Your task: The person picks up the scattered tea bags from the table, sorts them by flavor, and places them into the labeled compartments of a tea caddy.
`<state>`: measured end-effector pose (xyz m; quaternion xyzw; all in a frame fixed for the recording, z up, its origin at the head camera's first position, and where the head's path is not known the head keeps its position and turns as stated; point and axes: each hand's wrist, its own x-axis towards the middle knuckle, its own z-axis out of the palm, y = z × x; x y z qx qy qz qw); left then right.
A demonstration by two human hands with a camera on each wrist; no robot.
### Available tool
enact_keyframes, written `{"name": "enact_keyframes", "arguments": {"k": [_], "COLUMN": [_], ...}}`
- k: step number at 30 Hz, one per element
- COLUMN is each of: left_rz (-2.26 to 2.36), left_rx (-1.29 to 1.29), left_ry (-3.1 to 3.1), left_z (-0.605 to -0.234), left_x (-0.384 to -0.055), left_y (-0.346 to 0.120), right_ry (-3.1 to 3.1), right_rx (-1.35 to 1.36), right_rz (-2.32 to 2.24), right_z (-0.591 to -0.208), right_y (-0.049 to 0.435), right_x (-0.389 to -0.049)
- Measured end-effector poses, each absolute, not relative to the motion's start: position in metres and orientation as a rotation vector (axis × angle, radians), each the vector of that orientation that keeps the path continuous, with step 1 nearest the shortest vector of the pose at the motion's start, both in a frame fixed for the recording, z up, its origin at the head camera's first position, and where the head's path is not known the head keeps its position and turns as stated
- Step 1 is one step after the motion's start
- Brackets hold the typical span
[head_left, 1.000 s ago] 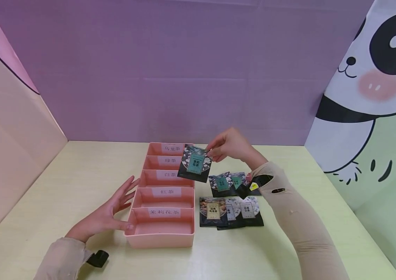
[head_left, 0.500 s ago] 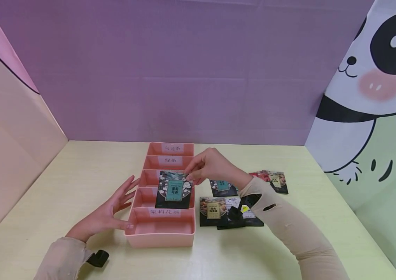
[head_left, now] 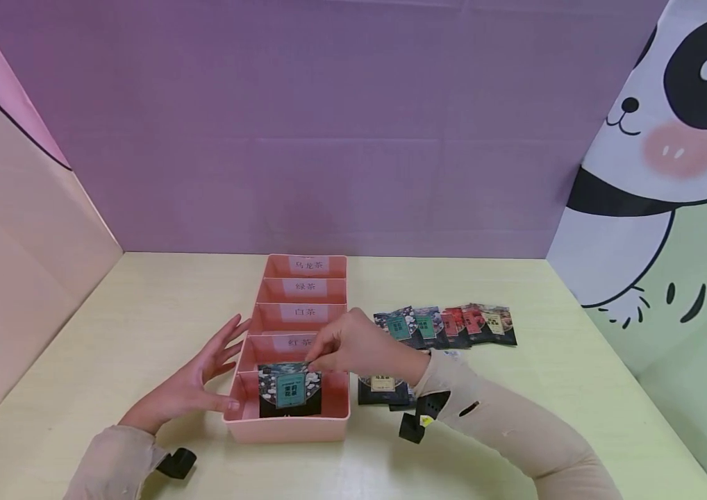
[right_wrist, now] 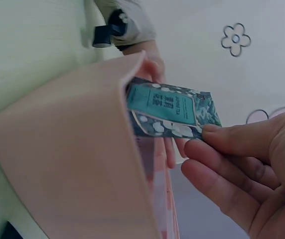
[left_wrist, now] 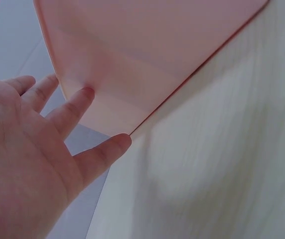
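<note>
A long pink divided box (head_left: 286,430) stands on the table, its compartments marked with white labels. My right hand (head_left: 356,345) pinches a dark tea sachet (head_left: 289,390) with a teal label by its upper right corner. The sachet is partly down inside the nearest compartment, and in the right wrist view its lower end (right_wrist: 155,107) is behind the front wall. At the box's left side my left hand (head_left: 187,385) is spread, thumb at the near corner. In the left wrist view its straight fingers (left_wrist: 77,107) touch the pink side wall.
To the right of the box, a back row of overlapping sachets (head_left: 398,326) includes teal, red (head_left: 455,325) and yellow labels. Nearer lie more sachets (head_left: 382,390), partly hidden under the right forearm. A purple backdrop (head_left: 341,139) rises behind the table.
My right hand has brought the sachet from above the far compartments toward the near end and lowered it into the front compartment. My left hand has stayed at the box's side.
</note>
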<state>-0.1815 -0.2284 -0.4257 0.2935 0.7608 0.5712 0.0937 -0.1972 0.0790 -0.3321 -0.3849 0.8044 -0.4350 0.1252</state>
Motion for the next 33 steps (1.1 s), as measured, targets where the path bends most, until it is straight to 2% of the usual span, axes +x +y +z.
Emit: {"name": "enact_keyframes", "arguments": {"k": [5,14,28,33], "left_rz": [1.697,1.736,1.738,1.74], "left_rx": [0.874,0.953,0.953,0.958], "left_ry": [2.253,2.193,2.193,2.187], "left_z": [-0.426,-0.429,-0.43,-0.43], "left_x": [-0.182,-0.184,-0.184,-0.184], "left_y": [-0.229,-0.229,-0.231,-0.231], "right_ry": [2.417,2.56,2.588,2.612], "right_rx": [-1.29,-1.868,-2.105,-2.108], "right_rz": [-1.189,-0.836,-0.274,-0.182], "right_z": [-0.342,-0.356,-0.357,-0.358], "right_y": [0.075,0.074,0.083,0.085], "right_x": [-0.186,-0.169,-0.155,-0.151]}}
